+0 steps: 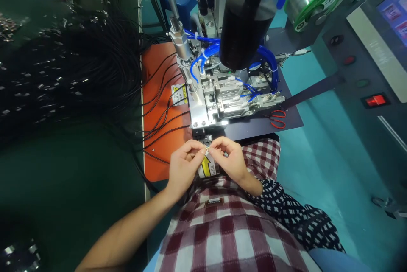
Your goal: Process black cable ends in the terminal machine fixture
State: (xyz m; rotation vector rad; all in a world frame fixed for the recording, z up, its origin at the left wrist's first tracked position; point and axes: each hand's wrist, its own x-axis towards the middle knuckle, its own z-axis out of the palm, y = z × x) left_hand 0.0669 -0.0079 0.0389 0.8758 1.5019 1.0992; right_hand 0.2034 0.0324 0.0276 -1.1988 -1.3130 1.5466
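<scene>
The left hand (184,164) and right hand (230,159) meet at the near edge of the machine (199,110), thumb and forefinger of each pinched on a small pale piece (207,148) too tiny to make out, just beyond a yellow arrow label (207,167). To their left, black cables (165,124) cross the orange plate (161,142) from its left edge towards the machine, and a tangled cable heap (116,55) lies along the right edge of the dark green table (95,183). Red-handled snips (279,126) rest by the near right corner of the dark base plate (254,127)
</scene>
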